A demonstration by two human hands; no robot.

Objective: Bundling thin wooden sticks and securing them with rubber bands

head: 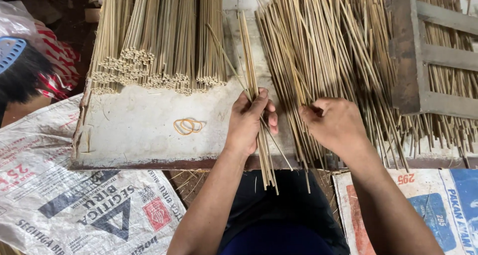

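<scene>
— Clamped on what, that left hand?

— On a thin bunch of sticks, fingers wrapped round it; the bunch runs from above the knuckles down past the board's near edge.

— And to the left of that grip?

— Rubber bands lie on the bare board, with neat stick bundles stacked beyond them.

— The right hand?

— Just right of the bunch, fingers pinched together in the loose pile of sticks. I can't tell how many it grips.

— Further right?

— A wooden frame rests on the pile.
</scene>
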